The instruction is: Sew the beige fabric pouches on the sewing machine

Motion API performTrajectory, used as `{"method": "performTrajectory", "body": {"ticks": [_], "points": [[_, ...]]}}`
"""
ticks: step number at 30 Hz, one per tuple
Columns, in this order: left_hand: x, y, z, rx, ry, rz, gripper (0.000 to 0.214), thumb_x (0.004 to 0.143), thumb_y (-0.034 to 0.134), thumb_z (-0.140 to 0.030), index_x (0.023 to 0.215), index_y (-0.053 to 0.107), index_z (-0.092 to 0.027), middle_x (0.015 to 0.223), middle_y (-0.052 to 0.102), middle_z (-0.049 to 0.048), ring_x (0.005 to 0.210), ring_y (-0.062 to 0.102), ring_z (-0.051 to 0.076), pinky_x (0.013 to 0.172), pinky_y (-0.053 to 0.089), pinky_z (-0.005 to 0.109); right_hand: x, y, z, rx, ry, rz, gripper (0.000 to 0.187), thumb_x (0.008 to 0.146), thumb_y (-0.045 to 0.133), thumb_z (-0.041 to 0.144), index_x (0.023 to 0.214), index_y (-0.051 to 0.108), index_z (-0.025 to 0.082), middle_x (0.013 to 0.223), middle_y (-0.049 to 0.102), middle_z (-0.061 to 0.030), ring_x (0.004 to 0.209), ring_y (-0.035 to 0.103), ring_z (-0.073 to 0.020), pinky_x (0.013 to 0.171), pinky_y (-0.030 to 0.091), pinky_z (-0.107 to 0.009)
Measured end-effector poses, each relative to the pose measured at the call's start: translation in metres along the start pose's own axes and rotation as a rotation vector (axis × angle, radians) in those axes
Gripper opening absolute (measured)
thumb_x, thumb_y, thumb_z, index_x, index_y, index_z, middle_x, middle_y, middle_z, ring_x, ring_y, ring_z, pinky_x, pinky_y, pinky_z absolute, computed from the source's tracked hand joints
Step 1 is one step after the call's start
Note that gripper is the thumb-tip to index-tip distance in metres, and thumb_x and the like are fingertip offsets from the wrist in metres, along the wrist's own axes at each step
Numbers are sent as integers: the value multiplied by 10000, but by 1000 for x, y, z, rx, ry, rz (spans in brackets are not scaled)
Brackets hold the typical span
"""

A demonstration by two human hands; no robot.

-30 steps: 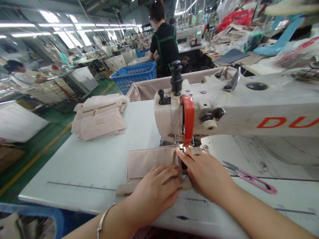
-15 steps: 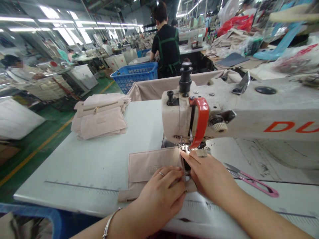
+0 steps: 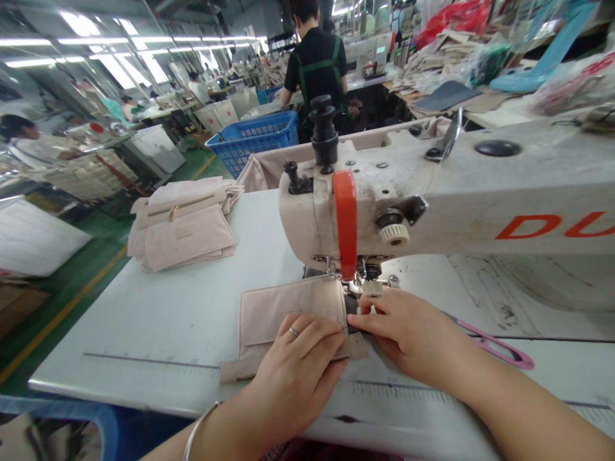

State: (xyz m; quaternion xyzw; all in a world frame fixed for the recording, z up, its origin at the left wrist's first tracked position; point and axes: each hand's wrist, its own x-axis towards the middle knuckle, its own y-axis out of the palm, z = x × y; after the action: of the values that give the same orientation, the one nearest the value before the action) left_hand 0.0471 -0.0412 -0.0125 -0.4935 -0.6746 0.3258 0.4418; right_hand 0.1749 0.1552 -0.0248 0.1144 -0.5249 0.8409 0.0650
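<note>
A beige fabric panel (image 3: 271,314) with a folded lower flap lies on the white table, its right edge beside the presser foot (image 3: 353,285) of the sewing machine (image 3: 307,218). My left hand (image 3: 302,358) bends over the panel's front right part, fingers close together on top and thumb at the front edge. A narrow beige strip (image 3: 235,370) sticks out on both sides of this hand. My right hand (image 3: 408,330) is just right of the panel, thumb tip by its edge and index finger bent near the foot. Pink-handled snips (image 3: 504,351) lie partly behind my right forearm.
A stack of beige sewn pieces (image 3: 185,224) with a zip lies at the table's left. Behind stand a blue basket (image 3: 254,137) and a person in black (image 3: 314,70). A blue bin (image 3: 115,422) sits at the front left. Cloth scraps (image 3: 456,57) pile at the back right.
My right hand has drawn back from the presser foot, its fingers now bent and apart. My left hand lies flatter across the panel. The head view has shifted a little.
</note>
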Motion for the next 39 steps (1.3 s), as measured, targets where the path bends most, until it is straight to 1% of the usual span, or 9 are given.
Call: {"method": "performTrajectory", "body": {"ticks": [5, 9, 12, 14, 17, 21, 27, 32, 39], "points": [[3, -2, 1, -31, 14, 4, 239, 930, 551, -149, 1165, 585, -172, 1159, 638, 88, 1064, 576, 234, 998, 454, 428, 1, 0, 3, -42, 4, 39, 258, 875, 522, 103, 1037, 672, 237, 975, 589, -47, 852, 534, -206, 749, 435, -362], [6, -1, 1, -30, 23, -22, 242, 892, 595, -142, 1131, 601, -175, 1243, 621, 86, 1170, 546, 244, 1074, 413, 438, 2, -2, 6, -56, -3, 55, 224, 878, 554, 116, 1022, 670, 242, 961, 590, -29, 821, 523, -197, 724, 421, -351], [8, -1, 0, -36, 35, -5, 232, 880, 615, -142, 1108, 613, -184, 1246, 630, 65, 1178, 550, 228, 1085, 411, 418, 3, -3, 7, -34, -7, 57, 201, 890, 551, 122, 986, 680, 242, 936, 592, -23, 794, 520, -192, 697, 419, -344], [8, -2, 1, -42, 43, 11, 234, 886, 618, -150, 1116, 614, -190, 1225, 641, 51, 1152, 563, 214, 1070, 423, 401, 2, -3, 7, -13, 10, 50, 223, 883, 544, 103, 1001, 677, 238, 939, 595, -28, 816, 530, -201, 720, 436, -356], [8, -4, 2, -49, 54, 46, 237, 901, 607, -160, 1136, 612, -195, 1133, 670, 32, 1088, 580, 200, 1030, 448, 378, 0, 0, 7, -10, 26, 24, 320, 865, 532, 65, 1119, 638, 228, 975, 604, -45, 872, 549, -227, 765, 469, -387], [11, -6, 5, -41, 100, 55, 207, 913, 595, -172, 1118, 618, -172, 1089, 674, 40, 1061, 577, 200, 1011, 447, 368, -1, 5, 7, -34, -5, -12, 329, 866, 524, 65, 1133, 626, 228, 979, 607, -56, 846, 558, -237, 725, 490, -387], [19, -8, 18, -19, 144, 102, 155, 910, 589, -198, 1053, 638, -161, 1036, 678, 49, 1033, 572, 218, 981, 433, 393, -1, 11, 5, -23, 0, -19, 354, 882, 487, 71, 1177, 604, 228, 984, 620, -56, 847, 573, -238, 716, 497, -386], [28, -7, 34, -21, 203, 76, 162, 920, 540, -188, 1043, 645, -177, 1019, 695, 48, 995, 590, 205, 960, 437, 388, 1, 12, 3, -32, 46, 4, 393, 881, 483, 75, 1232, 582, 223, 1049, 629, -71, 902, 597, -255, 751, 516, -405], [46, -10, 50, -16, 269, 59, 126, 894, 558, -180, 962, 663, -176, 1019, 709, 53, 996, 631, 188, 977, 456, 362, 5, 11, 7, -127, 127, 30, 454, 860, 483, 89, 1286, 562, 225, 1095, 625, -81, 836, 616, -237, 719, 513, -374]]}}
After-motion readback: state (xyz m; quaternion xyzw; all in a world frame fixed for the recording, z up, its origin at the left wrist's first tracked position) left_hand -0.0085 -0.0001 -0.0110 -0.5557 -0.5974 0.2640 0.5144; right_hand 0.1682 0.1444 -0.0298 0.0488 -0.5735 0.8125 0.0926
